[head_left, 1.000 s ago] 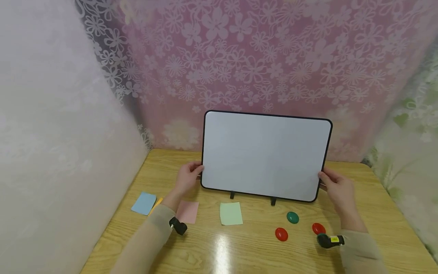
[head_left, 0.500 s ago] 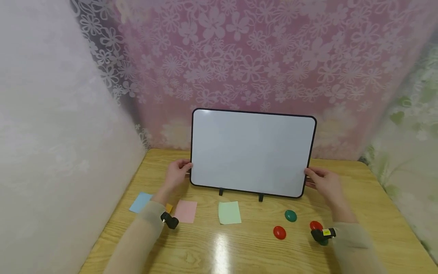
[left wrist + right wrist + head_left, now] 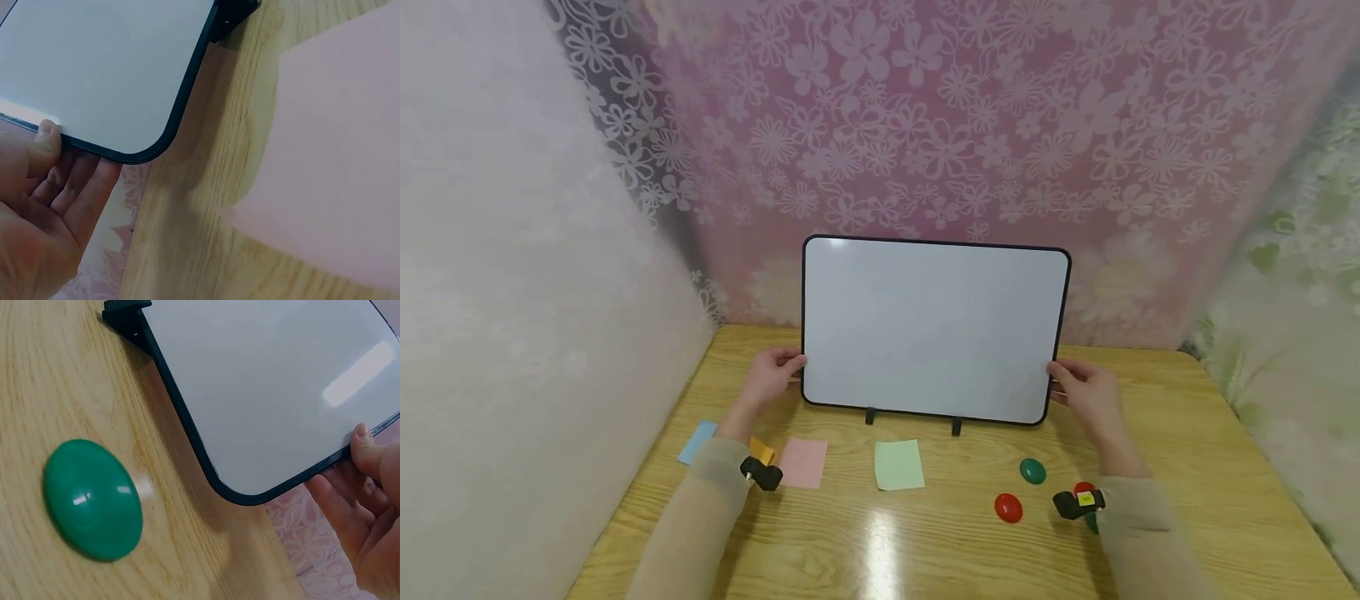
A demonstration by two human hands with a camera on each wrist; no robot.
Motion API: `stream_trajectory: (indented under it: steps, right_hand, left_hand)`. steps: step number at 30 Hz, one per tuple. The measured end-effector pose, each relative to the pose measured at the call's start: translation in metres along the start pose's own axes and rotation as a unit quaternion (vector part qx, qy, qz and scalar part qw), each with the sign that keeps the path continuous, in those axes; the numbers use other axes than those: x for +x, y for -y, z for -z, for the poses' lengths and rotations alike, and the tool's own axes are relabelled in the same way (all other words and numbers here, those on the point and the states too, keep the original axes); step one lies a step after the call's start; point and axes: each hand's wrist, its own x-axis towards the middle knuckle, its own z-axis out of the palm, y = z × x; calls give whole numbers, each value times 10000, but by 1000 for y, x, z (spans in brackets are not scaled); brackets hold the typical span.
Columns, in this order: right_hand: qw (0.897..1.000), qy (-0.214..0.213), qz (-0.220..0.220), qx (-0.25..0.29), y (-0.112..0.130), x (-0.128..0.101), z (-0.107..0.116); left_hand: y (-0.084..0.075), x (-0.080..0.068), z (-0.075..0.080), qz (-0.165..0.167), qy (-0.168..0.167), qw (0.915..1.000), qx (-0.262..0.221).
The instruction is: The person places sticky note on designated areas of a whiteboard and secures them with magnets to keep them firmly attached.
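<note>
A white whiteboard [image 3: 928,329] with a black frame stands upright, leaning slightly back, on two small black feet [image 3: 957,427] at the back of the table. My left hand [image 3: 769,375] grips its left edge near the lower corner, thumb on the front and fingers behind. On the opposite edge, my right hand [image 3: 1086,396] pinches the frame in the same way. Both wrist views show the thumbs over the rim; the left wrist view has the left hand [image 3: 44,206], the right wrist view the right hand [image 3: 375,506].
In front of the board lie a pink sticky note [image 3: 803,463], a green sticky note [image 3: 898,465], an orange one [image 3: 762,451] and a blue one [image 3: 697,442]. To the right are a green magnet [image 3: 1033,471] and a red magnet [image 3: 1008,507]. The right wrist partly hides others.
Both hands have moved left together with the whiteboard, which now sits further left on the table. The left sleeve covers more of the blue note; the grip on both edges is unchanged.
</note>
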Motion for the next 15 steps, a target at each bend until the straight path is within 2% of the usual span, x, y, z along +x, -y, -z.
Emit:
stream_trajectory:
  steps: [6, 15]
  right_hand:
    - [9996, -229, -96, -114, 0, -1, -8]
    - [9989, -434, -147, -30, 3, -7, -6]
  left_hand:
    - [7, 0, 3, 32, 10, 9998, -207]
    - [6, 2, -1, -24, 86, 9999, -94]
